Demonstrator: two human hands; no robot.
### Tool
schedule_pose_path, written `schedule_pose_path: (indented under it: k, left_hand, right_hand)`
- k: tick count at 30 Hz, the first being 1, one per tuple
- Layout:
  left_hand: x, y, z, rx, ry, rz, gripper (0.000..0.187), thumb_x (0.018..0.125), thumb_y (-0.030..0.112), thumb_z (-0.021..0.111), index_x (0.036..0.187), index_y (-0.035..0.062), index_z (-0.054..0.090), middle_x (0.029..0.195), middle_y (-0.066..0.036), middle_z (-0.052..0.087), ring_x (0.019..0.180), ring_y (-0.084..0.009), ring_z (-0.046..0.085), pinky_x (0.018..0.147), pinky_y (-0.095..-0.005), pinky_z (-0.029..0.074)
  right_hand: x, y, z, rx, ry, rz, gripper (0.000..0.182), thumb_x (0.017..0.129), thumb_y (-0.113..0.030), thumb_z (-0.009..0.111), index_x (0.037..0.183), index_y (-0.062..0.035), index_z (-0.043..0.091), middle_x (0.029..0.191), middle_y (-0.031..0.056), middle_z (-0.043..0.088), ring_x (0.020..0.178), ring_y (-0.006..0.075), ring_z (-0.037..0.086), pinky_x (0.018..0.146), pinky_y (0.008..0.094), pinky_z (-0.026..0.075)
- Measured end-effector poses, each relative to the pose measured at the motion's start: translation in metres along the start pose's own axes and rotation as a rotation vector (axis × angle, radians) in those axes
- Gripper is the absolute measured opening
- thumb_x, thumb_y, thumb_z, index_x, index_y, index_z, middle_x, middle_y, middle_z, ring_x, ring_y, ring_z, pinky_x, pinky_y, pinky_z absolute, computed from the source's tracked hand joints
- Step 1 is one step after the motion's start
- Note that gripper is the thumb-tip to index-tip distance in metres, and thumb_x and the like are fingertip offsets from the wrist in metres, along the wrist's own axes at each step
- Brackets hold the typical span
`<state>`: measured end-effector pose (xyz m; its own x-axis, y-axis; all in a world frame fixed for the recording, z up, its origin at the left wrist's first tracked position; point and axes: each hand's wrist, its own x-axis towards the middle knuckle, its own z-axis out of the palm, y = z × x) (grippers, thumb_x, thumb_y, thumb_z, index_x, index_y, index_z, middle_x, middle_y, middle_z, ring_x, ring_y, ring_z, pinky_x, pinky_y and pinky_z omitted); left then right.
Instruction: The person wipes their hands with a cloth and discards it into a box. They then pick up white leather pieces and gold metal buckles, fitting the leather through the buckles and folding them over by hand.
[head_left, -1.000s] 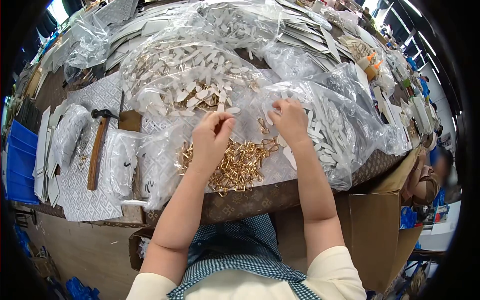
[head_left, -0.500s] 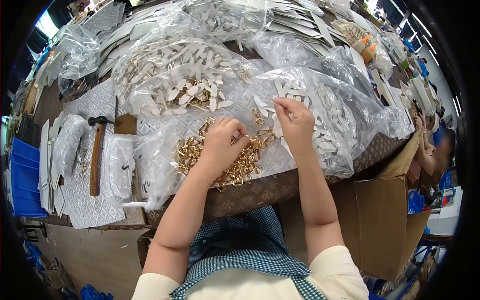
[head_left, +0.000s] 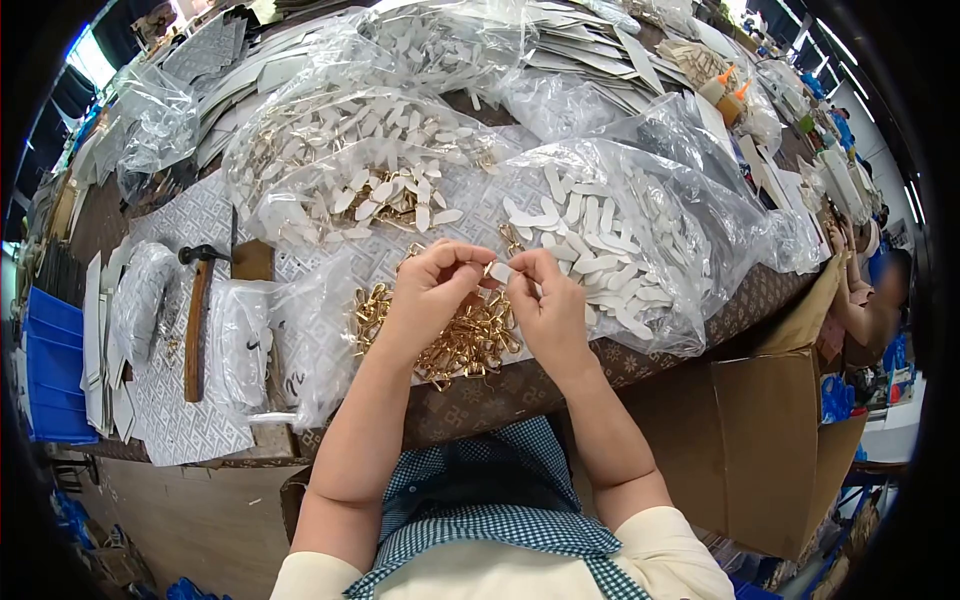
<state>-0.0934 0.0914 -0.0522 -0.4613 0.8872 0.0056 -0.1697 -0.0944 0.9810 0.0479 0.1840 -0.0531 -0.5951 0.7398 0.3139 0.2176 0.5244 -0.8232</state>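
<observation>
Over the heap of gold metal clasps (head_left: 468, 345), my two hands meet fingertip to fingertip. My left hand (head_left: 425, 297) pinches a gold clasp (head_left: 489, 268), mostly covered by the fingers. A white tab (head_left: 502, 272) sits in the pinch of my right hand (head_left: 550, 312), its end right at the clasp. To the right, many loose white tabs (head_left: 598, 262) lie on an opened clear plastic bag (head_left: 690, 235). Behind my left hand, white tabs with gold clasps (head_left: 385, 192) are piled on more clear plastic.
A hammer (head_left: 197, 325) lies on patterned paper at the left, beside wrapped plastic bundles (head_left: 238, 340) and a blue bin (head_left: 55, 365). A cardboard box (head_left: 765, 440) stands below the table's right edge. Orange-tipped bottles (head_left: 735, 95) stand far right; another person's arm (head_left: 855, 318) shows beyond.
My right hand has come left and down from the white tab pile, bringing a tab to my left hand. My left hand has turned slightly, raising its pinched fingers.
</observation>
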Motion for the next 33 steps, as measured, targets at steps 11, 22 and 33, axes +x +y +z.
schedule_pose_path:
  k: [11, 22, 33]
  left_hand:
    - [0.0, 0.001, -0.008, 0.135, -0.105, -0.043, 0.009, 0.091, 0.007, 0.064, 0.091, -0.0013, 0.064, 0.079, -0.001, 0.065, 0.07, -0.0065, 0.062, 0.062, -0.0219, 0.05]
    - [0.0, -0.006, -0.008, -0.03, -0.186, -0.066, 0.008, 0.092, 0.007, 0.059, 0.09, -0.0011, 0.059, 0.081, -0.004, 0.064, 0.071, -0.0092, 0.064, 0.064, -0.0238, 0.055]
    - [0.005, 0.003, -0.013, -0.082, 0.168, -0.028, 0.01, 0.094, 0.009, 0.056, 0.09, -0.0005, 0.057, 0.077, -0.005, 0.063, 0.064, -0.0104, 0.064, 0.057, -0.0235, 0.053]
  right_hand:
    - [-0.007, -0.019, -0.008, 0.353, -0.177, 0.042, 0.023, 0.09, -0.005, 0.061, 0.113, -0.0018, 0.06, 0.081, 0.0069, 0.065, 0.068, 0.0096, 0.059, 0.061, 0.0259, 0.048]
    - [0.0, -0.012, -0.004, 0.095, -0.079, -0.118, 0.019, 0.081, -0.006, 0.068, 0.099, -0.002, 0.065, 0.086, 0.0109, 0.071, 0.077, 0.0194, 0.07, 0.069, 0.0316, 0.054]
    - [0.039, -0.016, 0.014, 0.056, -0.197, 0.006, 0.021, 0.082, -0.017, 0.062, 0.095, -0.001, 0.06, 0.074, 0.0141, 0.066, 0.066, 0.026, 0.065, 0.062, 0.0365, 0.051]
